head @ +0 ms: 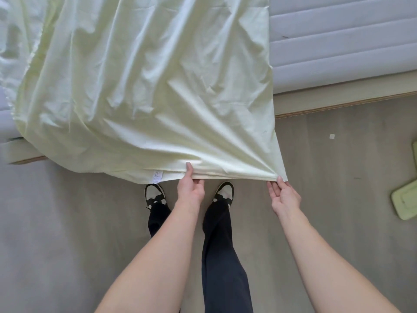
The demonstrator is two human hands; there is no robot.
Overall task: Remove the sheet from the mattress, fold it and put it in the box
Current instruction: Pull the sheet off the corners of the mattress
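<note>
A pale yellow sheet (146, 86) lies doubled over the grey ribbed mattress (338, 41) and hangs past the bed's near edge toward me. My left hand (190, 188) pinches the sheet's lower hem near its middle, thumb on top. My right hand (283, 195) grips the hem's right corner, and the fabric is drawn taut between the two. A small white label (156, 176) shows on the hem left of my left hand. No box is in view.
The wooden bed frame (338, 102) runs across the picture at an angle. I stand on grey plank floor (338, 166) with my black-and-white shoes (155, 194) just under the hem. A light green flat object (406, 199) lies on the floor at the right edge.
</note>
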